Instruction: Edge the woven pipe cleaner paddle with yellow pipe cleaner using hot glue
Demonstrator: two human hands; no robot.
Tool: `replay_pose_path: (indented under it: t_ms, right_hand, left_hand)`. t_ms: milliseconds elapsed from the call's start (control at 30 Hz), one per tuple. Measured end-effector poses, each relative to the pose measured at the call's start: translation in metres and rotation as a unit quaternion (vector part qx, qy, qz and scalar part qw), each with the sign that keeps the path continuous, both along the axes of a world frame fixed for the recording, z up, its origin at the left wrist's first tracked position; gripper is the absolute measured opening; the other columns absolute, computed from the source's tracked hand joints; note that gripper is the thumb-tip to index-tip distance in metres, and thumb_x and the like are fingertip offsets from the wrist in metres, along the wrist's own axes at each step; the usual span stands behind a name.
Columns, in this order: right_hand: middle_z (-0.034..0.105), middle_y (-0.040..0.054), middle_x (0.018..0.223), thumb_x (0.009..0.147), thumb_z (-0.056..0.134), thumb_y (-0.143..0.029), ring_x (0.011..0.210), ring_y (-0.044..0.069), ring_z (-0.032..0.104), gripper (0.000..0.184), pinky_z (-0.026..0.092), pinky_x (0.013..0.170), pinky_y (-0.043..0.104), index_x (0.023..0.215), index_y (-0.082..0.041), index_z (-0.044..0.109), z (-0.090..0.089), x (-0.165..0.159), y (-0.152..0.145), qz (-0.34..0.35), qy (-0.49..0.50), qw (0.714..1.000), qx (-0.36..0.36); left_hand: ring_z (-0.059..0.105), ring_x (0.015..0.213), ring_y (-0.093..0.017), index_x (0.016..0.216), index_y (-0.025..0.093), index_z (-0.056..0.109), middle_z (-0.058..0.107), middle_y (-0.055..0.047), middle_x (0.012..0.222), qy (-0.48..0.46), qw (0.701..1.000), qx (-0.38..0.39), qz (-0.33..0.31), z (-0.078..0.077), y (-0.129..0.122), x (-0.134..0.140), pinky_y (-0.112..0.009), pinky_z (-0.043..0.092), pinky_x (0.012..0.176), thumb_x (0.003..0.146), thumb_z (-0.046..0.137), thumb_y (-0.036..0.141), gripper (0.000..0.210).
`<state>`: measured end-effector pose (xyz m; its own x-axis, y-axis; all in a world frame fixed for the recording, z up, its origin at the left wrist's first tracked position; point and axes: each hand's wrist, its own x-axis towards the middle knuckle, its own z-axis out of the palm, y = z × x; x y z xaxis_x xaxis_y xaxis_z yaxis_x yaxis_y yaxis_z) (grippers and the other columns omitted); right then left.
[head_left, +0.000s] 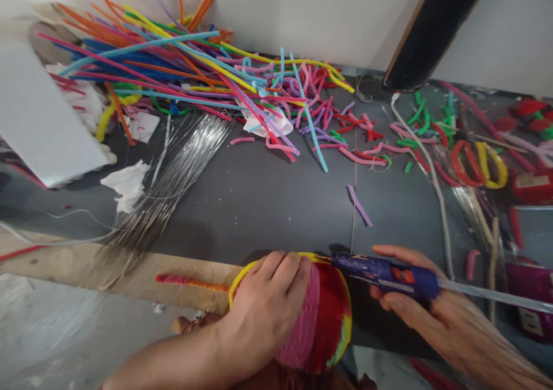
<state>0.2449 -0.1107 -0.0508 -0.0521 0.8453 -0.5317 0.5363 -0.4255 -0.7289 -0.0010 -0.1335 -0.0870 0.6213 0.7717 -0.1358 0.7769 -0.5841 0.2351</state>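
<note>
At the near edge of the table, my left hand (274, 298) is closed over the top of a round piece (326, 309) with pink and red fuzzy stripes and a yellow rim. A pink-and-orange pipe cleaner (190, 280) sticks out to its left. My right hand (415, 309) grips a blue hot glue gun (375, 272), a clear glue stick (488, 295) running out of its back. The gun's nozzle points left and is at the yellow rim, close to my left fingers; whether it touches cannot be made out.
Many coloured pipe cleaners (173, 61) are piled at the back left, with short cut pieces (319, 108) beside them. A bundle of thin metal wires (173, 177) lies left. A white box (47, 108) and a white cable (432, 171) flank the work area.
</note>
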Motion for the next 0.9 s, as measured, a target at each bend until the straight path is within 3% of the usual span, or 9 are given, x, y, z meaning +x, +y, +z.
replay_pose_path:
  t_ms: [267, 533, 733, 900]
  right_hand:
    - [0.071, 0.0043, 0.076, 0.072, 0.065, -0.058, 0.064, 0.022, 0.07, 0.055, 0.061, 0.059, 0.03, 0.117, -0.028, 0.054, -0.013, 0.011, -0.002, -0.003, 0.025, 1.0, -0.01]
    - [0.07, 0.0043, 0.076, 0.079, 0.063, -0.05, 0.064, 0.02, 0.069, 0.052, 0.06, 0.06, 0.027, 0.123, -0.025, 0.051, -0.01, 0.015, 0.0, -0.002, 0.034, 0.999, 0.002]
    - [0.07, 0.0062, 0.081, 0.083, 0.061, -0.046, 0.071, 0.019, 0.07, 0.047, 0.059, 0.065, 0.027, 0.122, -0.023, 0.049, -0.01, 0.011, 0.001, 0.047, 0.036, 0.998, 0.002]
    - [0.07, 0.0049, 0.083, 0.084, 0.059, -0.047, 0.073, 0.017, 0.07, 0.049, 0.058, 0.066, 0.023, 0.125, -0.023, 0.047, -0.013, 0.014, -0.001, 0.025, 0.033, 0.999, -0.011]
  left_hand:
    - [0.055, 0.092, -0.02, 0.127, 0.013, 0.049, 0.058, -0.008, 0.11, -0.004, 1.0, 0.024, 0.016, -0.003, 0.0, -0.001, -0.034, 0.054, 0.079, 0.092, 0.036, 0.013, 0.037]
    - [0.055, 0.093, -0.02, 0.127, 0.011, 0.046, 0.058, -0.007, 0.111, -0.01, 1.0, 0.004, 0.011, 0.0, 0.002, 0.0, -0.034, 0.055, 0.077, 0.092, 0.039, 0.013, 0.036]
    - [0.054, 0.091, -0.02, 0.127, 0.012, 0.046, 0.056, -0.008, 0.111, -0.014, 1.0, 0.012, 0.017, 0.0, 0.001, 0.0, -0.034, 0.055, 0.075, 0.09, 0.038, 0.01, 0.037]
    - [0.054, 0.091, -0.02, 0.128, 0.011, 0.047, 0.057, -0.008, 0.111, -0.011, 1.0, 0.021, 0.017, 0.0, 0.0, -0.001, -0.034, 0.054, 0.077, 0.088, 0.04, 0.009, 0.04]
